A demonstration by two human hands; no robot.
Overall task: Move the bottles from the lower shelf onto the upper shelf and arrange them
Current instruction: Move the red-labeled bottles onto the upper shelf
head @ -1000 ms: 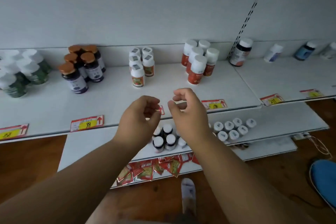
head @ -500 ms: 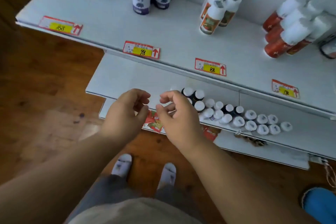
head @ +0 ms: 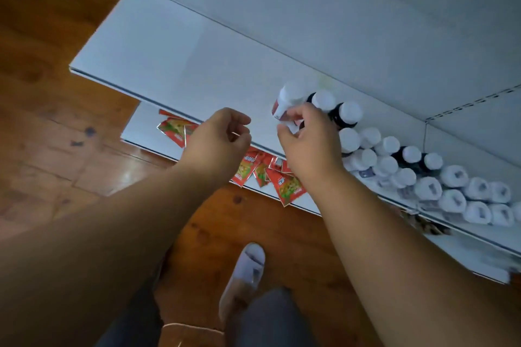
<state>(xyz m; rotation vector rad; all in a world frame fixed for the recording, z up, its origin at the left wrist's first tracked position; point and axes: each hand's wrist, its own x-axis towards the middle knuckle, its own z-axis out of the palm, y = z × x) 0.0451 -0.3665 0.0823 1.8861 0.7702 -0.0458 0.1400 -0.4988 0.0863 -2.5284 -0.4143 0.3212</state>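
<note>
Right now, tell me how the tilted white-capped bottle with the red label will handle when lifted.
The white-capped bottle with the red label looks like small plastic, so probably light and rigid. It already leans under the right hand, so it may tip easily. Its round body would likely roll if dropped on the white lower shelf.

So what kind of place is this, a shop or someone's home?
Most likely a small shop. White metal retail shelving with slotted uprights holds rows of white-capped bottles, and red snack packets lie on the tier below. The right hand grips one white-capped bottle.
</note>
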